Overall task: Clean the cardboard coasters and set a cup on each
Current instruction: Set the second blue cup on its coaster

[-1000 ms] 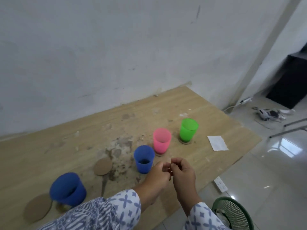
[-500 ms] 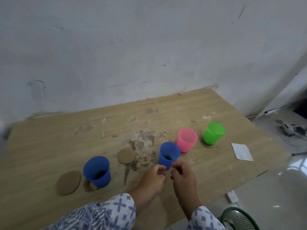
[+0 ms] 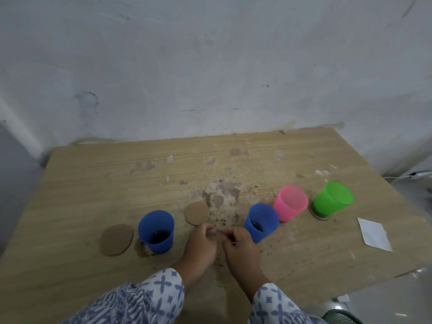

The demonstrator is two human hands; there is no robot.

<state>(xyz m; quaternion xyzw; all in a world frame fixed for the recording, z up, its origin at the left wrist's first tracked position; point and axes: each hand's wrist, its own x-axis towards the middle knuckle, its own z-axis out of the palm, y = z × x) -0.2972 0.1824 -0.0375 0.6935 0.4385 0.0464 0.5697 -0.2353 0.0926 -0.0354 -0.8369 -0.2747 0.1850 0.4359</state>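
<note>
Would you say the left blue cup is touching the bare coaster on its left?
Apart. The head view shows a strip of bare table between the left blue cup and the bare coaster.

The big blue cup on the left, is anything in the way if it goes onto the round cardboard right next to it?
Nothing visible. The left blue cup stands just right of the bare left coaster, with only table between them. Both hands are off to its right.

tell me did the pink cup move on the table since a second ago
No. The pink cup still stands between the green cup and the nearer blue cup; only the camera turned.
</note>
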